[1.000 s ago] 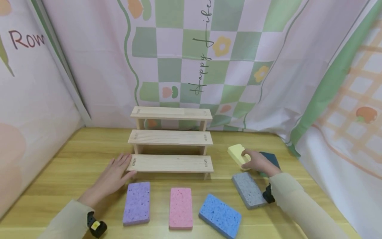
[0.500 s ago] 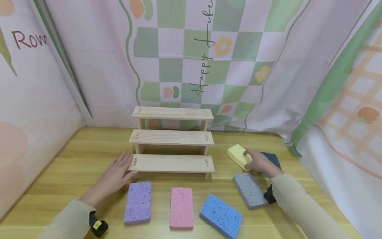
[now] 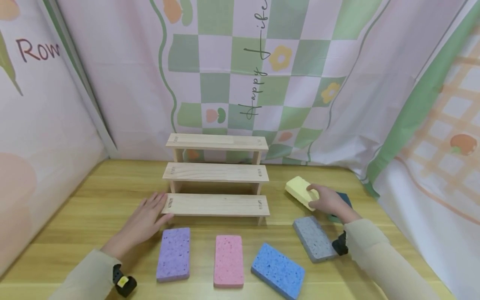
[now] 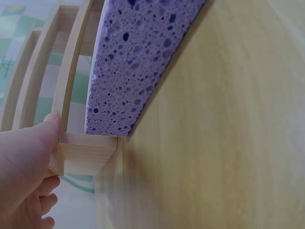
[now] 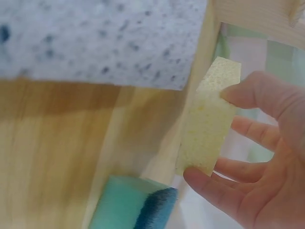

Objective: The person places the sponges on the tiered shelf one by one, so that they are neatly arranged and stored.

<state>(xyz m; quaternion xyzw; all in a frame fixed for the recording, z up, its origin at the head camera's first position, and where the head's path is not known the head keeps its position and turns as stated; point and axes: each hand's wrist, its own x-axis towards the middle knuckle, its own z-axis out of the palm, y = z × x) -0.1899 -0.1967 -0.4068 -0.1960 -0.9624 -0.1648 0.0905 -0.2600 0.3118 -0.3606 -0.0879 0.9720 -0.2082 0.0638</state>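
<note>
My right hand (image 3: 328, 202) pinches a pale yellow sponge (image 3: 300, 191) between thumb and fingers, right of a three-step wooden shelf (image 3: 217, 205). In the right wrist view the yellow sponge (image 5: 209, 119) is tilted and raised off the table, thumb on one edge and fingers at the other. My left hand (image 3: 144, 221) holds the left corner of the shelf's lowest step. The left wrist view has the thumb (image 4: 50, 126) against the step's edge, fingers curled beside it. Just in front of that hand lies a purple sponge (image 3: 173, 254).
A pink sponge (image 3: 228, 261), a blue sponge (image 3: 278, 271) and a grey sponge (image 3: 314, 239) lie along the front of the wooden table (image 3: 93, 196). Partly hidden behind my right hand is a green sponge with a dark scouring side (image 5: 131, 202). Printed curtains (image 3: 262, 83) surround the table.
My right hand has taken hold of the yellow sponge and lifted it slightly from the table. The left hand stays at the shelf corner; the other sponges lie as before.
</note>
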